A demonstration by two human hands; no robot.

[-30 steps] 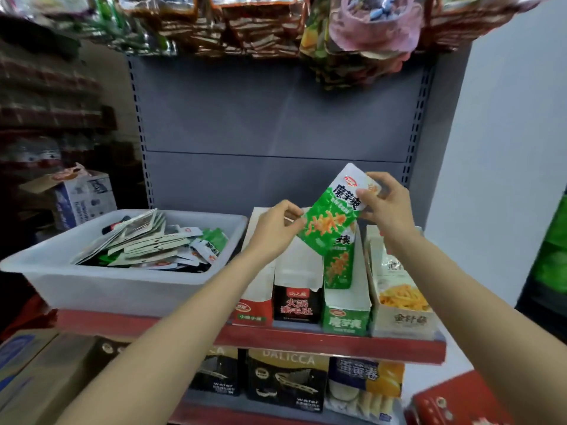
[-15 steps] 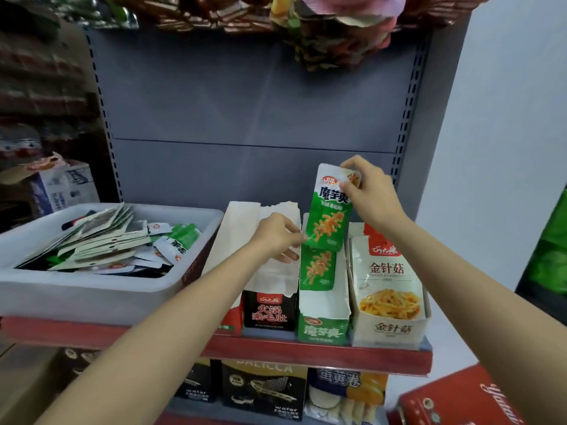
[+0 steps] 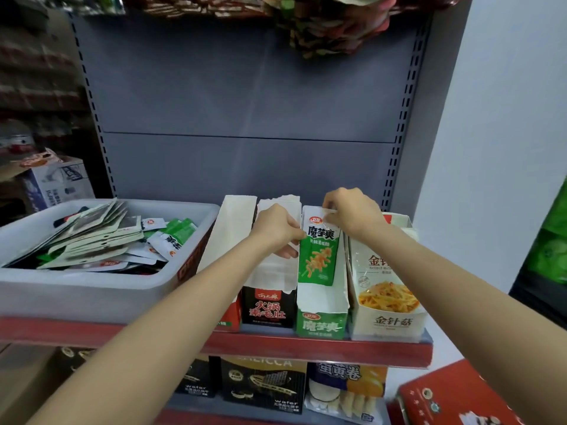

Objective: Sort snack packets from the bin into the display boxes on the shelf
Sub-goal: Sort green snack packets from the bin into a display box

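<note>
Head view: white bin (image 3: 92, 302) of mixed packets sits left on your shelf. Green display box (image 3: 322, 323) holds an upright green packet (image 3: 319, 256), orange snack printed. Your right hand (image 3: 352, 211) pinches its top; left hand (image 3: 276, 228) grips its left edge.

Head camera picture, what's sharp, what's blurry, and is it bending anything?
Head view: the green packet under both hands and the display boxes' print are sharp; the shelves far left and hanging snacks up top are soft; wide-angle distortion bows the perforated uprights; lighting is even, without harsh glare.
</note>
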